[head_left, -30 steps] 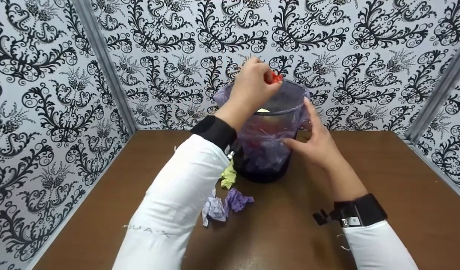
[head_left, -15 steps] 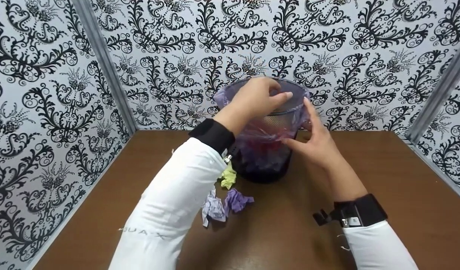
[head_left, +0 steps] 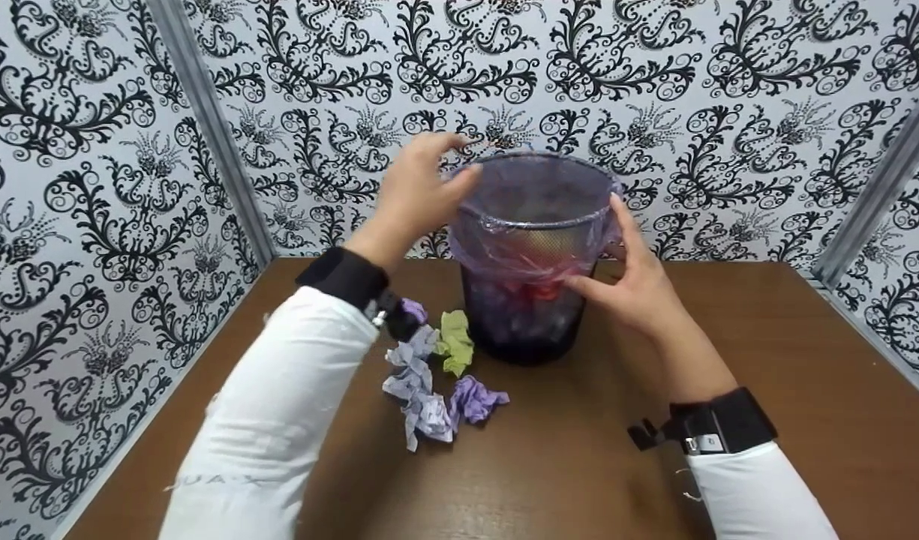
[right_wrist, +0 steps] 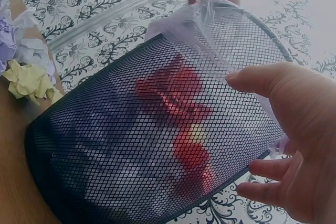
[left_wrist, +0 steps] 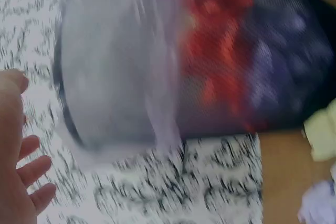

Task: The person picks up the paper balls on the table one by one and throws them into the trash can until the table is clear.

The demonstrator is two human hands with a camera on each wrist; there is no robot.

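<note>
Left hand [head_left: 418, 187]: fingers spread, empty, beside bin [head_left: 530, 255] rim.
Right hand [head_left: 624, 281]: fingers straight, resting against bin wall.

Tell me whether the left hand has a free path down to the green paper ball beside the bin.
Probably yes. The left hand is open by the mesh bin rim, holding nothing, and the green paper ball lies uncovered on the table below it, with only lilac paper balls alongside.
</note>
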